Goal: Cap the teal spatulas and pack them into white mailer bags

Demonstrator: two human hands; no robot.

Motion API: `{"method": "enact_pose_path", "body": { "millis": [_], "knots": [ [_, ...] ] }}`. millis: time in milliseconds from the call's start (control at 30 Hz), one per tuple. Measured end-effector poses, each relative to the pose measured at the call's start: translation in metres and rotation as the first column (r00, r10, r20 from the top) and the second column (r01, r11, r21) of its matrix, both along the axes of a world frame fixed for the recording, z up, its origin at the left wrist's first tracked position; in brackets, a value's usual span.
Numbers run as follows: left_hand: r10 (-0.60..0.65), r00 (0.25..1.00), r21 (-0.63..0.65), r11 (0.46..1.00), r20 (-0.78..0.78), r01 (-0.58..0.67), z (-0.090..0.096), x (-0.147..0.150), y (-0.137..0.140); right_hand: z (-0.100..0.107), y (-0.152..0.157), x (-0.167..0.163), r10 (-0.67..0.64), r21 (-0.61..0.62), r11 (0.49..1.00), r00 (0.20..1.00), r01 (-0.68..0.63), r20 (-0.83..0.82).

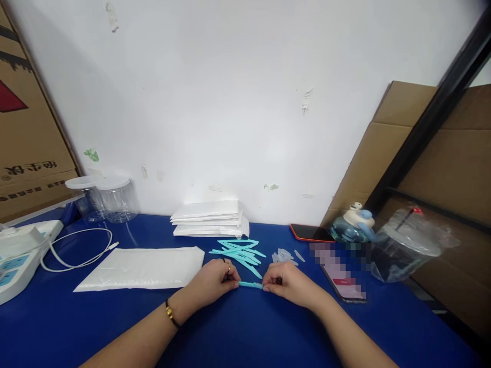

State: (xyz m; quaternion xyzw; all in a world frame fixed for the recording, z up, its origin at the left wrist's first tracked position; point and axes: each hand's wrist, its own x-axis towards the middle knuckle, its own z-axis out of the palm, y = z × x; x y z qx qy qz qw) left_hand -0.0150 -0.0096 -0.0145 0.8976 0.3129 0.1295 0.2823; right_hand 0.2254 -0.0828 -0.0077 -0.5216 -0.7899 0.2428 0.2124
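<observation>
Teal stick (250, 284): held lengthwise between two hands, just above or on the blue table (233, 337); from where I stand I can't tell whether it touches.
Left hand (215, 278): closed in a pinch, thumb and fingers on the stick's left end.
Right hand (289, 283): fingers curled in, fingertips pinching the right end.
Feel of the stick: thin and probably light, likely smooth plastic, fairly stiff with a little give; a hard bend might snap it.
Where to hold the stick: by both ends, I'd judge, with a light pinch, since so slim a thing could slip or twist.
Beyond the hands: a loose heap of teal sticks (238, 250), with small clear pieces (283, 255) to its right.
Left of the heap: a flat white envelope (146, 267).
</observation>
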Motion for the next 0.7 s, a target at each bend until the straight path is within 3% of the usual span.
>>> {"method": "enact_pose_path", "body": {
  "millis": [133,233,300,367,467,533,700],
  "knots": [
    [-0.031,1.0,-0.021,0.999,-0.002,0.031,0.0,0.005,-0.009,0.001,-0.005,-0.006,0.024,-0.041,0.999,0.999,-0.026,-0.025],
    [-0.094,0.995,-0.05,0.994,0.03,0.096,0.001,0.006,-0.01,0.002,-0.008,-0.002,0.05,-0.166,0.984,0.995,-0.065,-0.091],
    [-0.076,0.995,0.0,0.997,0.063,0.076,0.0,0.007,-0.006,0.005,-0.008,0.01,0.003,-0.22,0.975,0.992,-0.032,-0.129],
    [-0.032,0.997,0.104,0.994,0.073,0.024,-0.001,0.008,0.0,0.01,-0.007,0.027,-0.132,-0.169,0.979,0.984,0.11,-0.124],
    [-0.015,1.0,0.237,0.972,0.006,0.013,-0.004,0.01,0.011,0.02,-0.006,0.053,-0.331,0.025,0.943,0.943,0.332,-0.026],
    [-0.013,0.998,0.283,0.959,-0.055,0.028,-0.006,0.012,0.018,0.022,-0.006,0.062,-0.365,0.111,0.927,0.93,0.358,0.053],
    [-0.002,0.994,0.296,0.955,-0.105,0.033,-0.005,0.021,0.026,0.008,0.005,0.05,-0.378,0.155,0.921,0.915,0.357,0.139]
  ]
}}
